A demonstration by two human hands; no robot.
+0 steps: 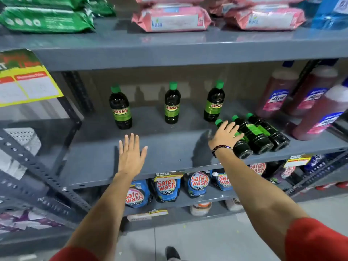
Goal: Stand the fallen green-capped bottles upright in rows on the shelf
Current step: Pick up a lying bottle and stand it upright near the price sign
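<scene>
Three dark bottles with green caps stand upright in a row at the back of the grey shelf (169, 147): one at the left (120, 108), one in the middle (172, 104), one at the right (214, 102). Three more lie on their sides at the right front, caps pointing back-left: the nearest (243, 147), the middle one (254, 134), the far one (269, 130). My right hand (225, 134) rests on the nearest fallen bottle, fingers curling over it. My left hand (130, 153) hovers flat over the bare shelf, fingers spread, holding nothing.
Large reddish bottles (318, 117) with blue labels crowd the shelf's right end. Pink packs (171, 19) and green packs (47, 17) lie on the shelf above. Blue detergent pouches (166, 187) fill the shelf below. A slotted metal upright (79, 91) stands at the left.
</scene>
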